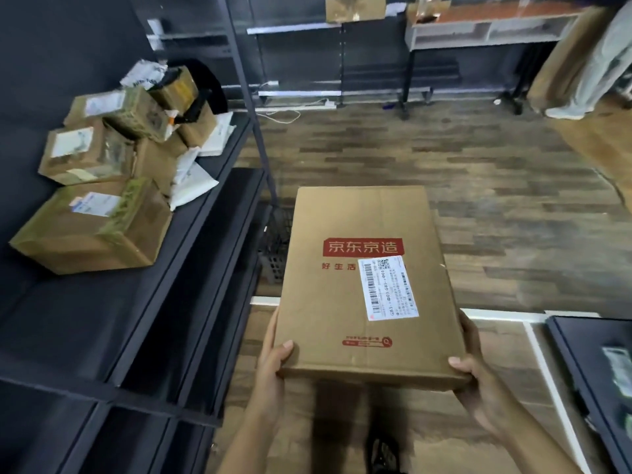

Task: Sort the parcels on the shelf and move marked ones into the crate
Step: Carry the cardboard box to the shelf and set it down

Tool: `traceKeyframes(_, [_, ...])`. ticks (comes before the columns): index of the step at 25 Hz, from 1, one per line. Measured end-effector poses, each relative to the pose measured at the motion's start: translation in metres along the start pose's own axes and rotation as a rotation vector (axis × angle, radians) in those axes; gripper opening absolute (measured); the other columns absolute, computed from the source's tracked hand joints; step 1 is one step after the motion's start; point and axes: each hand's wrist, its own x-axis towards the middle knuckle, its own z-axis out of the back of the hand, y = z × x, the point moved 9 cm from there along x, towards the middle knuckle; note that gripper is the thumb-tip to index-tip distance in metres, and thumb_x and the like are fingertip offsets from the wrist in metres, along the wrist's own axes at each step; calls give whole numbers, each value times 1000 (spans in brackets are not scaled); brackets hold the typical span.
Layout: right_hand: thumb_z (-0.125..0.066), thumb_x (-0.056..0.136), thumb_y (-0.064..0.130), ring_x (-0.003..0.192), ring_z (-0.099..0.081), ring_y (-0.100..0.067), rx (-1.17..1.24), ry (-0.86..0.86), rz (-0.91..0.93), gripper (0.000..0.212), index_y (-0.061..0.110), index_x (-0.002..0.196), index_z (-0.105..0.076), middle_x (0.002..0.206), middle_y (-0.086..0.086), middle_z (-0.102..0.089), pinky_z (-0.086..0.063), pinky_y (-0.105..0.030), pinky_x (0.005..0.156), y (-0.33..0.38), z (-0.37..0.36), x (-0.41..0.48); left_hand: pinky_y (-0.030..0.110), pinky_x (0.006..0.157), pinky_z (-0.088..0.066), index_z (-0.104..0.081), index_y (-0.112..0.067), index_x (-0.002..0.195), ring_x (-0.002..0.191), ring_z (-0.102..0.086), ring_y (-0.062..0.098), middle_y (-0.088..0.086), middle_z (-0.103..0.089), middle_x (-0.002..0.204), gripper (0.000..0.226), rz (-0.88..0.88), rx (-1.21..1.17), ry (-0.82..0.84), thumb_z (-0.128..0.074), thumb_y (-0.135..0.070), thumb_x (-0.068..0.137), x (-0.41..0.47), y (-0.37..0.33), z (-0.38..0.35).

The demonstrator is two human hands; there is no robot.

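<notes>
Gripping a flat box point(362, 278) at its near corners, left hand point(273, 367) and right hand point(475, 371) hold it level; parcels point(102, 172) crowd the shelf point(102, 319) beside it.

flat cardboard box point(366, 285), held by both hands

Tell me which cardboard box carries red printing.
The large flat box held in both hands, left hand and right hand. The shelf boxes show only labels and tape.
</notes>
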Motion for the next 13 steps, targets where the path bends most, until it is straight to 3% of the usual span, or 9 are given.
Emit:
traceKeyframes(4, [-45, 61, 3, 82, -66, -2, -6, 73, -55, 62, 38, 112, -54, 106, 8, -64, -51, -13, 56, 17, -5, 49, 64, 110, -26, -48, -27, 135, 129, -45, 40, 14, -54, 136, 76, 4, -53, -45, -70, -34, 63, 29, 2, -12])
traceKeyframes(7, [-35, 75, -6, 82, -66, -3, -15, 113, -100, 61, 39, 110, -56, 109, 7, -63, -51, -13, 57, 20, -13, 82, 63, 109, -30, -49, -29, 134, 126, -49, 39, 13, -57, 133, 75, 11, -77, -114, -69, -33, 62, 47, -4, -11])
traceKeyframes(13, [-32, 76, -8, 81, -68, -7, -83, 180, -156, 62, 32, 117, -53, 101, 4, -71, -52, -14, 58, 28, -50, 163, 60, 107, -34, -48, -32, 134, 123, -53, 33, 8, -59, 133, 77, -4, -81, -228, -68, -37, 60, 106, -19, 5])
